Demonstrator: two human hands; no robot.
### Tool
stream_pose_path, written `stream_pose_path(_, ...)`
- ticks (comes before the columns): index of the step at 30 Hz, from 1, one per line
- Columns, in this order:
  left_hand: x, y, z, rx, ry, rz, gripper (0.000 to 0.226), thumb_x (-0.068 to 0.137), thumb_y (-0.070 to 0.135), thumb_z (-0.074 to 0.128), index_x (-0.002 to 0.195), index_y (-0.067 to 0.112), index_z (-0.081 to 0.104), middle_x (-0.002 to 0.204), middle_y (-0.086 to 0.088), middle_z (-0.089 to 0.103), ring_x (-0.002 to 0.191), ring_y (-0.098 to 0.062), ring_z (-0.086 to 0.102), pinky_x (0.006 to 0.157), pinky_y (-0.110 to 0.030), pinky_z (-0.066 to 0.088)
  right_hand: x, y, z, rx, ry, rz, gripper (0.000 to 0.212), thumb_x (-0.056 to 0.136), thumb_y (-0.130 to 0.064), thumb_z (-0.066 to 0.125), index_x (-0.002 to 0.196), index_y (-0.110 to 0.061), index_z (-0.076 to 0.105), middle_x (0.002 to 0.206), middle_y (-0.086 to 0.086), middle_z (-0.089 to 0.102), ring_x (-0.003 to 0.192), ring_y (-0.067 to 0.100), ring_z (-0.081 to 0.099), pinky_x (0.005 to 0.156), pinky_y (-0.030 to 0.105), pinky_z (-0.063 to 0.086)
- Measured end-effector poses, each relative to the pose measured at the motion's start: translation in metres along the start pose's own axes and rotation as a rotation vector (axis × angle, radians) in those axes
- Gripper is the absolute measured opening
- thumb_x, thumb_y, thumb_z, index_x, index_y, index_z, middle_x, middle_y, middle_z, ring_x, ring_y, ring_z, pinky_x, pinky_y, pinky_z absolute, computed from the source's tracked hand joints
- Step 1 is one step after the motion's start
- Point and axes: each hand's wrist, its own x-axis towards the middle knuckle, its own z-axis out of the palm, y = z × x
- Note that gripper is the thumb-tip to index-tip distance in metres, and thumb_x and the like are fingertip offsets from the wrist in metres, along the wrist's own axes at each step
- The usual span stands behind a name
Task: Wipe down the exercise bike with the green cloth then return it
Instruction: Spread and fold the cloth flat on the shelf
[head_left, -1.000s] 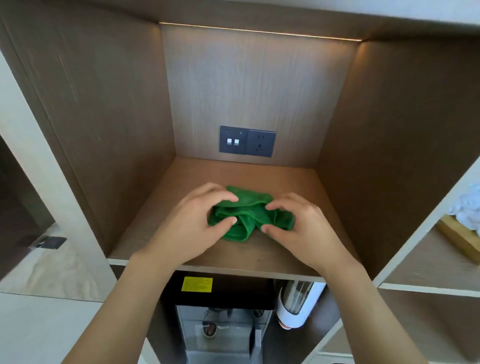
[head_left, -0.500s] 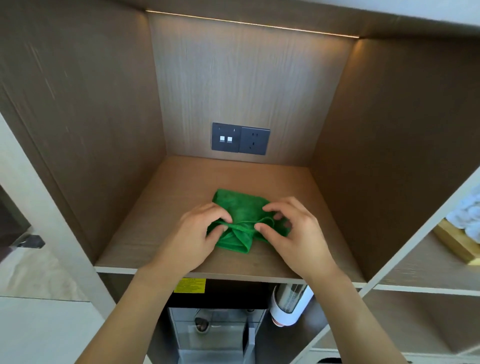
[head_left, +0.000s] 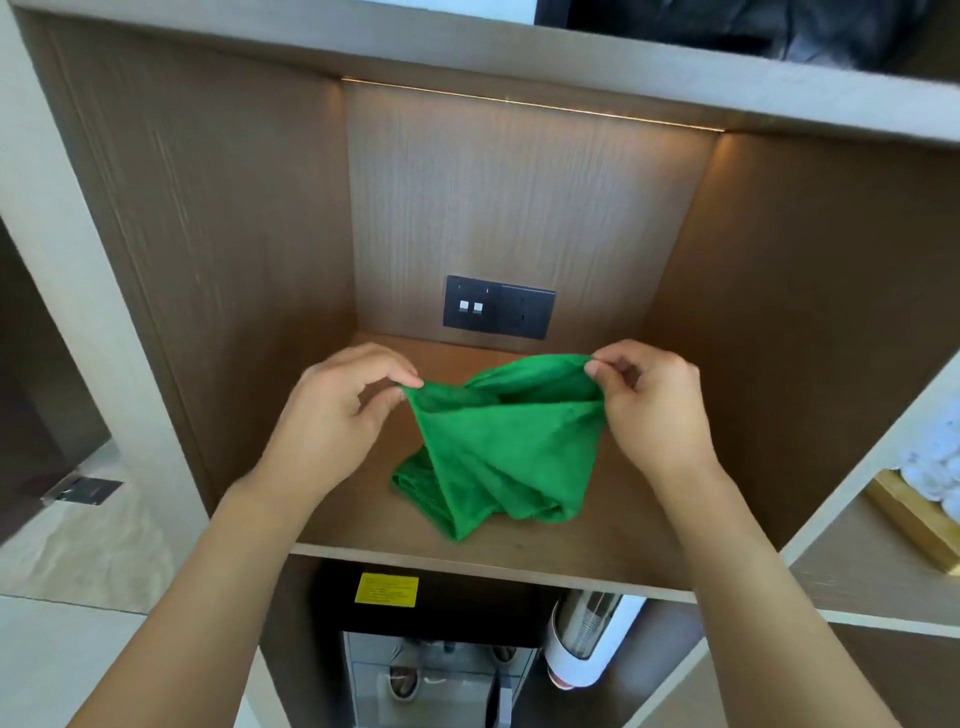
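Now both hands, left and right, pinch the green cloth's top corners.

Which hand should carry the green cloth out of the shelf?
Probably either: the left hand and the right hand each pinch a top corner of the green cloth, level with each other. Neither looks better placed.
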Motion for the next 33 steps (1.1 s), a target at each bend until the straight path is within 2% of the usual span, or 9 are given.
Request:
stream_pose_path(4,0.016,-0.004,-0.015,0.073,0.127,-0.002,0.021,0.087,-0.002,0.08,0.099,0.015,0.08,0.102,0.004,0.074,0.099,-0.016,0.072,0.091,-0.043,0.058,0.008,0.012,-0.021,0.054,0.123,0.14,0.01,0.097,-0.017,0.073,0.089,-0.022,0.077,0.078,-0.01,0.072,0.076,0.016,0.071,0.074,0.036,0.061)
stream_pose_path(6,0.015,0.001,-0.013,0.059,0.111,-0.018,0.023,0.086,-0.001,0.081,0.1,0.017,0.082,0.104,0.005,0.074,0.101,-0.013,0.072,0.095,-0.039,0.058,-0.001,0.021,-0.024,-0.065,0.068,0.203,0.014,0.092,-0.019,0.073,0.081,-0.026,0.073,0.072,-0.011,0.07,0.072,0.013,0.069,0.063,0.02,0.052)
stream_pose_path(8,0.008,0.006,-0.006,0.018,0.037,-0.039,0.023,0.084,0.003,0.084,0.098,0.021,0.082,0.107,0.008,0.074,0.106,-0.011,0.071,0.1,-0.032,0.055,-0.013,0.031,-0.026,-0.207,-0.042,0.319,0.008,0.086,-0.021,0.075,0.081,-0.027,0.072,0.073,-0.011,0.07,0.07,0.012,0.068,0.056,0.018,0.046)
stream_pose_path(13,-0.012,0.012,0.016,-0.056,-0.146,-0.106,0.024,0.081,0.008,0.088,0.092,0.027,0.082,0.107,0.015,0.074,0.106,-0.007,0.071,0.1,-0.029,0.053,-0.031,0.037,-0.019,-0.215,-0.249,0.316,0.016,0.084,-0.016,0.08,0.088,-0.03,0.074,0.084,-0.011,0.071,0.077,0.005,0.066,0.067,0.022,0.053)
stream_pose_path(17,-0.012,0.016,0.037,0.026,-0.365,-0.213,0.042,0.079,0.036,0.091,0.118,0.036,0.074,0.116,0.024,0.065,0.112,-0.001,0.062,0.102,-0.031,0.048,-0.029,0.028,0.0,-0.165,-0.459,0.146,0.033,0.088,-0.031,0.085,0.119,-0.03,0.075,0.116,-0.011,0.067,0.105,0.008,0.059,0.096,0.028,0.047)
stream_pose_path(20,-0.015,0.018,0.052,0.076,-0.446,-0.312,0.054,0.081,0.034,0.089,0.13,0.038,0.067,0.117,0.019,0.065,0.113,-0.009,0.061,0.101,-0.035,0.048,-0.027,0.019,0.016,-0.143,-0.595,0.13,0.045,0.091,-0.035,0.082,0.133,-0.031,0.069,0.124,-0.013,0.063,0.116,0.008,0.055,0.1,0.028,0.042)
stream_pose_path(24,-0.02,0.019,0.052,0.077,-0.304,-0.273,0.039,0.083,0.005,0.078,0.106,0.036,0.075,0.094,0.017,0.072,0.091,-0.011,0.069,0.083,-0.041,0.058,-0.029,0.017,0.026,-0.168,-0.586,0.094,0.018,0.093,-0.018,0.074,0.108,-0.028,0.081,0.099,-0.009,0.077,0.097,0.014,0.069,0.089,0.032,0.055)
stream_pose_path(29,-0.001,0.002,0.017,0.118,-0.02,-0.176,0.05,0.069,-0.016,0.072,0.095,0.026,0.081,0.096,0.007,0.071,0.091,-0.019,0.07,0.085,-0.039,0.058,-0.025,0.019,-0.003,-0.278,-0.33,0.23,0.021,0.09,-0.017,0.074,0.109,-0.024,0.081,0.103,0.0,0.077,0.097,0.025,0.07,0.087,0.035,0.06)
stream_pose_path(33,0.006,-0.01,-0.009,0.198,0.221,-0.13,0.047,0.07,-0.018,0.068,0.097,0.018,0.081,0.1,0.005,0.069,0.089,-0.011,0.066,0.081,-0.02,0.054,-0.032,0.012,-0.032,-0.405,-0.164,0.329,0.013,0.088,-0.015,0.067,0.094,-0.023,0.075,0.075,-0.007,0.067,0.064,0.018,0.063,0.053,0.027,0.053)
